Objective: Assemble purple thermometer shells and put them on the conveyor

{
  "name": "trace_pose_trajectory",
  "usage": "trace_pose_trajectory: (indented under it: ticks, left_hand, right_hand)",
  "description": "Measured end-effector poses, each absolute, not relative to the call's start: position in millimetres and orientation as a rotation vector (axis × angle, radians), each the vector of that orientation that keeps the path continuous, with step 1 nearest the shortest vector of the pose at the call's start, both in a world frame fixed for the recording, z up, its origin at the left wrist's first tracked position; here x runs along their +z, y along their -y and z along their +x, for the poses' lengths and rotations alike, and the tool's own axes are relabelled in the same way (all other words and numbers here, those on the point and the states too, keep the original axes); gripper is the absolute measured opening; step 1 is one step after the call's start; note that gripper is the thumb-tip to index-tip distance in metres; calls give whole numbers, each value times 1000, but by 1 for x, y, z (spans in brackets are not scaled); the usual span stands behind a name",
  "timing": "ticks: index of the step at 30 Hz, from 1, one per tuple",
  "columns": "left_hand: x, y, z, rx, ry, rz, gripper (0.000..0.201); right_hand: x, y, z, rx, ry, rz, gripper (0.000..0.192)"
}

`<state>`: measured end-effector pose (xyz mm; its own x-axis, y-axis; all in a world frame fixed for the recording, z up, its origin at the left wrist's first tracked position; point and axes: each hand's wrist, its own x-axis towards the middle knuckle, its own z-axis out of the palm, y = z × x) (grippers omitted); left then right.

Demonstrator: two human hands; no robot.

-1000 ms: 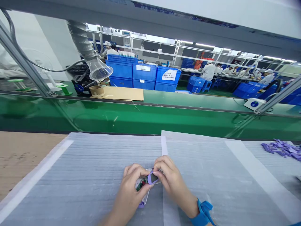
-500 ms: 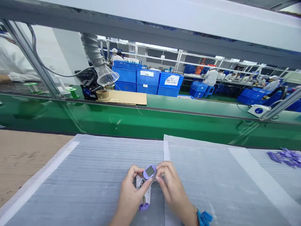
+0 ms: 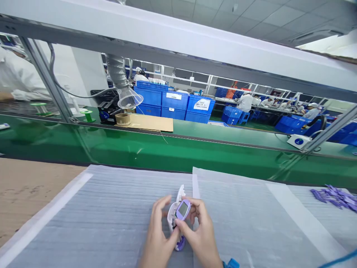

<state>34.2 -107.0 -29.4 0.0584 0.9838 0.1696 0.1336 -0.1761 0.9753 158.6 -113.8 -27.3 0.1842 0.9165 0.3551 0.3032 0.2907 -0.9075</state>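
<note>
My left hand (image 3: 160,234) is closed around the left side of an open white plastic housing (image 3: 171,216), its thumb at the lower inside. My right hand (image 3: 201,232) pinches a purple display cover (image 3: 183,210) with a dark grey screen, thumb at its lower edge and fingers behind. The cover sits tilted over the housing, and I cannot tell whether it is fastened there. A purple end piece (image 3: 181,243) shows at the housing's bottom. Much of the inside is hidden by my fingers.
Translucent sheeting (image 3: 119,216) covers the work surface, with brown board (image 3: 33,193) at left. Several purple parts (image 3: 336,197) lie in a pile at right. Beyond runs a green conveyor (image 3: 156,150), with a tape roll (image 3: 123,119) and blue bins (image 3: 174,106) behind.
The purple display cover has passed from the left hand's pinch to the right hand's. My left hand now grips the white housing, which is raised and turned. The view has tilted upward.
</note>
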Motion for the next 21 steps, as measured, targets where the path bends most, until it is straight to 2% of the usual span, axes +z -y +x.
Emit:
trace_pose_trajectory:
  ticks: [2, 5, 8, 14, 21]
  left_hand:
    - [-27, 107, 37, 1137, -1031, 1247, 56]
    - [-21, 109, 40, 962, -786, 997, 53]
    - [-17, 111, 37, 929, -735, 876, 56]
    - [-17, 104, 25, 987, -920, 1345, 50]
    - [-13, 106, 29, 933, -1009, 1425, 53]
  right_hand:
    - [-27, 114, 161, 660, 1380, -1173, 38]
    - [-28, 116, 165, 729, 1430, -1050, 38]
    - [-28, 118, 169, 758, 1440, -1053, 37]
    - [-17, 118, 172, 664, 1558, -1171, 30]
    - [-14, 120, 169, 597, 1626, -1181, 31]
